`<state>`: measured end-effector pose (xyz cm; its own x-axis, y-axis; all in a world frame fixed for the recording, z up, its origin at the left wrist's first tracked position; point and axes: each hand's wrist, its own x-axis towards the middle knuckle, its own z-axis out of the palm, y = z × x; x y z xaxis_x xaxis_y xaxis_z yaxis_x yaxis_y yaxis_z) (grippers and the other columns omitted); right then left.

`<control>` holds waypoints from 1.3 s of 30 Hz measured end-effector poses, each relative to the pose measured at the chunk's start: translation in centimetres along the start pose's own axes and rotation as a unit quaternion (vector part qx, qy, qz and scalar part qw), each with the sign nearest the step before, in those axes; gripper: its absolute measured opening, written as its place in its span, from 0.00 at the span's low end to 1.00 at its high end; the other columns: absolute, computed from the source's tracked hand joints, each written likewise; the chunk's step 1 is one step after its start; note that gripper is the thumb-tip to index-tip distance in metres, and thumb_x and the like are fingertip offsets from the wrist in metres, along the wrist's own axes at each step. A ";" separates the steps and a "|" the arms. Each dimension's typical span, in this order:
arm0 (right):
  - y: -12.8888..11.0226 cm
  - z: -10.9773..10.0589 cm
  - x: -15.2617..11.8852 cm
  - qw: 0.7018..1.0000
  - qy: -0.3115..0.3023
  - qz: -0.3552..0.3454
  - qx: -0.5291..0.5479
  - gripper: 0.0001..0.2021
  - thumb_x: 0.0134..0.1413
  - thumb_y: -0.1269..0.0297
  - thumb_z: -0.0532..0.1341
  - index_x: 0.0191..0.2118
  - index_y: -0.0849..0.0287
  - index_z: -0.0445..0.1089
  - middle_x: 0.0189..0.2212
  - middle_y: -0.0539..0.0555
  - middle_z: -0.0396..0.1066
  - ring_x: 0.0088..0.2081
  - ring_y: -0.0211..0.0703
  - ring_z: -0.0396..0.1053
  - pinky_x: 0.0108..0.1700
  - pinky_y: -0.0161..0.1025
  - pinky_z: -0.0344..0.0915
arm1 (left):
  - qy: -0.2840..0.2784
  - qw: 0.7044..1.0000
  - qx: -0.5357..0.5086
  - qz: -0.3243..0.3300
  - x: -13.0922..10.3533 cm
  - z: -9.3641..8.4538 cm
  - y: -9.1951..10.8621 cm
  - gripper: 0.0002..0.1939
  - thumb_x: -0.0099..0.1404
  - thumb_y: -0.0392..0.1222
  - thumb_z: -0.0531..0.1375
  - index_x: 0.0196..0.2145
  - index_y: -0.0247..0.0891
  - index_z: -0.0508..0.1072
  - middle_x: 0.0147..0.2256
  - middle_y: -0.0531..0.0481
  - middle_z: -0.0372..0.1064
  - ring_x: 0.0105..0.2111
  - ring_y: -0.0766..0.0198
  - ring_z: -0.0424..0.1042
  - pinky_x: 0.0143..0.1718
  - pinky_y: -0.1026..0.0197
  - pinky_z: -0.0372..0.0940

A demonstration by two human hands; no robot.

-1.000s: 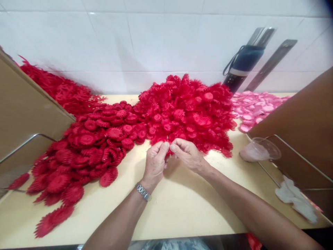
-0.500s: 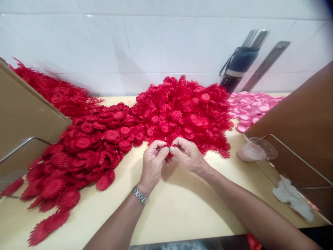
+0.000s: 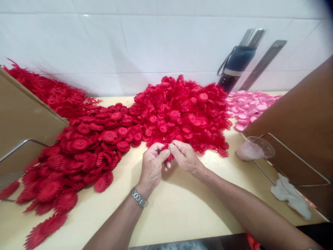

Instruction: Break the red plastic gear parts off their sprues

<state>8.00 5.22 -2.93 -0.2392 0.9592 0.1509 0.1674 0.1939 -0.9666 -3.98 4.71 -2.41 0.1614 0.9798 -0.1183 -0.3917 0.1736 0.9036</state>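
My left hand (image 3: 153,163) and my right hand (image 3: 185,156) meet in front of the middle pile, thumbs close together. Both pinch a small red fabric flower piece (image 3: 170,157), mostly hidden by the fingers. Just behind them rises a heap of red frilled flower pieces (image 3: 182,111). To the left spreads a pile of darker red round, notched-edge flower discs (image 3: 80,144), some stacked together. A silver-coloured watch (image 3: 139,198) is on my left wrist.
Brown panels with wire supports flank the table, a left panel (image 3: 28,111) and a right panel (image 3: 293,118). At right are a clear plastic cup (image 3: 255,149), a crumpled white cloth (image 3: 290,196) and pink petals (image 3: 253,106). A dark blue bottle (image 3: 239,59) and metal ruler (image 3: 264,64) lean by the wall.
My fingers have shifted slightly around the red piece, and some left fingertips now show below it. The whole view has moved a little, with things sitting slightly further left.
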 end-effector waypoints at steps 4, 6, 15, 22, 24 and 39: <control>0.1 -0.2 0.0 1.000 0.010 -0.017 -0.019 0.22 0.60 0.48 0.47 0.23 0.59 0.58 0.18 0.48 0.62 0.22 0.35 0.61 0.26 0.32 0.58 | 0.009 1.000 -0.024 0.006 -0.1 0.0 0.3 0.10 0.54 0.41 0.61 0.24 0.35 0.63 0.18 0.58 0.61 0.13 0.75 0.57 0.12 0.72 0.51; -0.1 -0.5 0.0 0.998 0.026 -0.038 -0.035 0.22 0.59 0.47 0.47 0.23 0.59 0.59 0.20 0.48 0.61 0.23 0.34 0.59 0.27 0.32 0.57 | 0.018 0.999 -0.027 0.016 0.0 0.0 0.4 0.09 0.54 0.41 0.60 0.24 0.35 0.63 0.20 0.57 0.61 0.14 0.75 0.57 0.12 0.72 0.51; -1.0 -0.5 0.3 0.999 -0.012 -0.009 0.029 0.20 0.52 0.45 0.56 0.25 0.59 0.58 0.19 0.46 0.59 0.21 0.33 0.57 0.25 0.32 0.56 | 0.032 0.999 0.030 0.022 0.2 -0.2 0.1 0.19 0.55 0.53 0.59 0.19 0.36 0.61 0.13 0.61 0.51 0.10 0.76 0.51 0.08 0.72 0.47; -1.3 -0.7 0.3 0.998 -0.036 -0.010 0.047 0.12 0.54 0.55 0.56 0.27 0.58 0.59 0.20 0.48 0.64 0.23 0.36 0.63 0.27 0.34 0.62 | 0.043 0.996 0.076 0.031 0.2 -0.3 -0.1 0.23 0.57 0.59 0.56 0.19 0.36 0.62 0.14 0.58 0.55 0.11 0.75 0.54 0.10 0.71 0.49; -1.4 -0.8 0.2 0.999 -0.023 -0.024 0.007 0.10 0.56 0.60 0.54 0.27 0.58 0.60 0.21 0.49 0.65 0.24 0.36 0.64 0.28 0.34 0.63 | 0.035 0.995 0.082 0.033 0.1 -0.3 -0.2 0.22 0.57 0.59 0.55 0.20 0.36 0.62 0.15 0.58 0.56 0.12 0.75 0.56 0.11 0.71 0.50; -0.3 -4.3 1.4 0.898 0.271 -0.117 -0.327 0.08 0.57 0.66 0.51 0.29 0.59 0.64 0.22 0.50 0.62 0.25 0.38 0.61 0.30 0.35 0.59 | -0.042 0.996 0.047 0.056 -0.3 -0.1 -0.1 0.16 0.62 0.48 0.55 0.22 0.36 0.61 0.16 0.58 0.58 0.16 0.72 0.62 0.16 0.70 0.55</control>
<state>11.69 7.38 -1.52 0.1300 0.8021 0.5829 0.7409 0.3121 -0.5947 -4.06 4.41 -2.45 0.1975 0.9802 0.0165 -0.3259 0.0498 0.9441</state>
